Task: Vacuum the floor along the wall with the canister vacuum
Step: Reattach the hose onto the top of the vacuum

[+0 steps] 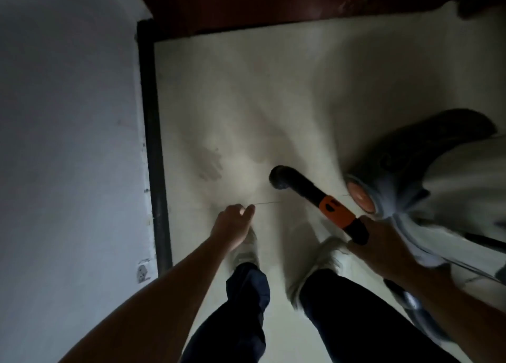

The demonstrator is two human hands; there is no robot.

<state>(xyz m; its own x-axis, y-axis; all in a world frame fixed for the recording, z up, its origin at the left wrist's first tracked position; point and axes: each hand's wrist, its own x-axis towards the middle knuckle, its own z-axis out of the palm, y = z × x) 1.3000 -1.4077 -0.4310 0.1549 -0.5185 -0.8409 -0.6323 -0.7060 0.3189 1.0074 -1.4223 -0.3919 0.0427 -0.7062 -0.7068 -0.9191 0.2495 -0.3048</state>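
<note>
The right hand is curled round the rear of the vacuum handle, fingers wrapped over its black grip. Just ahead of the knuckles the handle has a bright orange collar with two small dark marks, too blurred to read. Past the collar it turns into a black tube that bends down to an open round mouth held above the floor.

Just beside the handle, on the right, sits the canister. It is smeared by motion: a pale grey-white body, a dark rounded part at its far end, and a round salmon-orange button on the near end.

The left hand hangs free over the left shoe, fingers loosely curled and holding nothing.

The floor is pale tile. A black skirting strip runs along the white wall on the left, well apart from the tube mouth. Dark trousers and pale shoes show below.
</note>
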